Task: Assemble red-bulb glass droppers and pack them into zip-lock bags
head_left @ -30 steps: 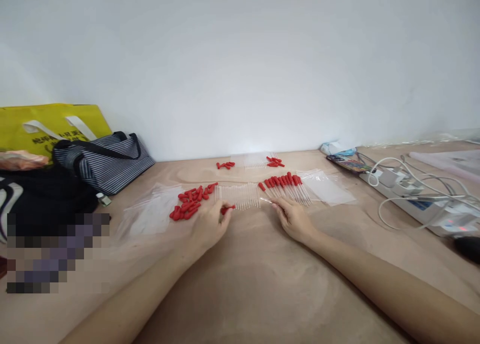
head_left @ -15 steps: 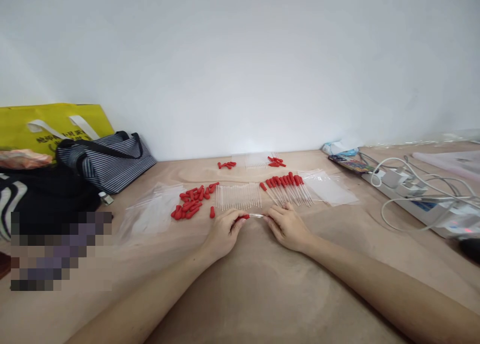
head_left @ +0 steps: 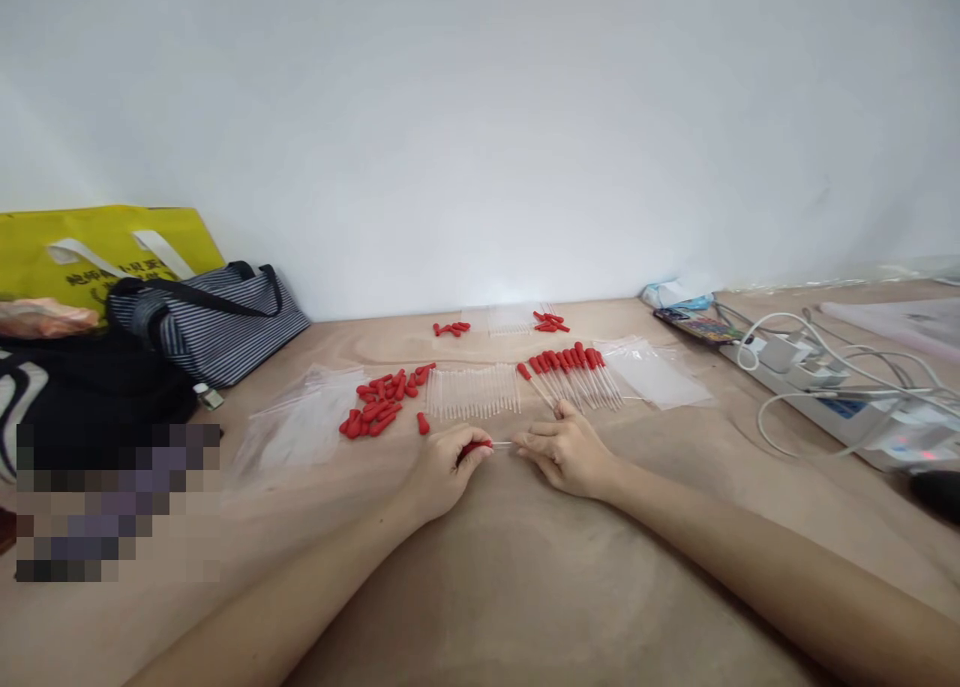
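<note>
My left hand [head_left: 444, 470] is closed around a red rubber bulb [head_left: 472, 449]. A thin clear dropper tube [head_left: 502, 444] runs from the bulb to my right hand [head_left: 568, 459], whose fingers pinch its other end. Just beyond the hands lies a row of bare clear tubes [head_left: 472, 392]. To its right, finished-looking droppers with red bulbs [head_left: 566, 360] lie side by side, tips toward me. Left of the bare tubes is a heap of loose red bulbs [head_left: 379, 407], and a single bulb [head_left: 423, 424] sits apart near my left hand.
Clear plastic bags lie left [head_left: 300, 427] and right [head_left: 660, 372] of the rows. More bulbs [head_left: 551, 322] and tubes are by the wall. A striped bag [head_left: 225, 317], a yellow bag [head_left: 165, 227] and a small bottle [head_left: 208, 397] stand left; a cabled power strip [head_left: 847, 417] lies right.
Both hands have shifted slightly down the view, staying close together. Less of the clear tube shows between them, and more of the red bulb is visible in my left hand.
</note>
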Demonstrator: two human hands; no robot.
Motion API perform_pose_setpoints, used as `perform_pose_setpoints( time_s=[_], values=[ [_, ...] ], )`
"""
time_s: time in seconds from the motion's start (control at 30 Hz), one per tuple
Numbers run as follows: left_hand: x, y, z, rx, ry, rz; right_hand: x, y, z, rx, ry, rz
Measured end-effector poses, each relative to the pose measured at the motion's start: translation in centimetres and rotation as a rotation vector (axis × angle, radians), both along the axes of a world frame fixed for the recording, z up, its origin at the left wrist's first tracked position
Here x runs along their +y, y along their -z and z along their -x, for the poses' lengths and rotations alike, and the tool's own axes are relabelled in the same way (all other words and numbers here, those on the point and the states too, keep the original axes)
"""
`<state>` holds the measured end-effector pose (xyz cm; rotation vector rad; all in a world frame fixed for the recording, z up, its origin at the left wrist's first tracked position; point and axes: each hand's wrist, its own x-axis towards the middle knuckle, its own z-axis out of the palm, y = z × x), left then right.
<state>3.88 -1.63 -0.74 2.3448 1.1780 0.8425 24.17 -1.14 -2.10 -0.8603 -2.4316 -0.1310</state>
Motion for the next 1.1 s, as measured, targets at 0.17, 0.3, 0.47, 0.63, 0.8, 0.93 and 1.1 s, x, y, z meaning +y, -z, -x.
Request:
perform_pose_setpoints(
  time_s=[0.17, 0.3, 0.47, 0.63, 0.8, 0.93, 1.1],
  values=[
    [-0.4, 0.0, -0.1, 0.093, 0.09, -0.079, 0.1, 0.0, -0.3, -0.043, -0.012, -0.077],
    [-0.5, 0.3, -0.1, 0.134, 0.138, -0.107, -0.2, -0.1, 0.0, 0.007, -0.049, -0.004],
    [-0.6, 0.3, 0.0, 0.141, 0.177, -0.14, -0.6, -0.3, 0.4, 0.015, -0.082, 0.122],
    [-0.6, 0.2, -0.2, 0.128, 0.184, -0.154, -0.6, -0.2, 0.6, 0.03, -0.102, 0.174],
    [-0.5, 0.0, -0.2, 0.101, 0.175, -0.104, -0.6, -0.5, 0.5, 0.038, -0.099, 0.191],
    [-0.4, -0.3, 0.1, 0.048, 0.115, -0.077, -0.5, -0.8, 0.1, 0.056, -0.11, 0.225],
    [-0.3, -0.5, 0.5, 0.009, 0.137, -0.025, -0.4, -0.9, -0.4, -0.007, -0.094, 0.149]
  ],
)
